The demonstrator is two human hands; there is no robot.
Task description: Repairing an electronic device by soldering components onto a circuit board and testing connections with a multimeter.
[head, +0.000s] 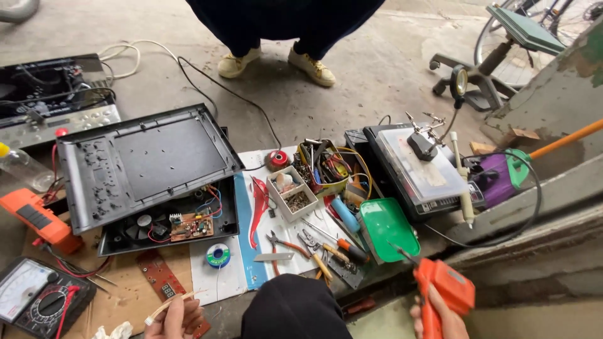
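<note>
Though both wrists are cut off at the bottom edge, the right hand (440,317) is clenched around an orange soldering gun (445,290), tip just beside a green tray (383,227). Left hand (179,317) pinches a pale tube (164,306); red circuit board (160,282) just above.

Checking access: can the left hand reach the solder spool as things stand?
Probably yes: the solder spool lies on white paper just above the left hand, nothing between them, though the hand already holds a thin pale strip.
</note>
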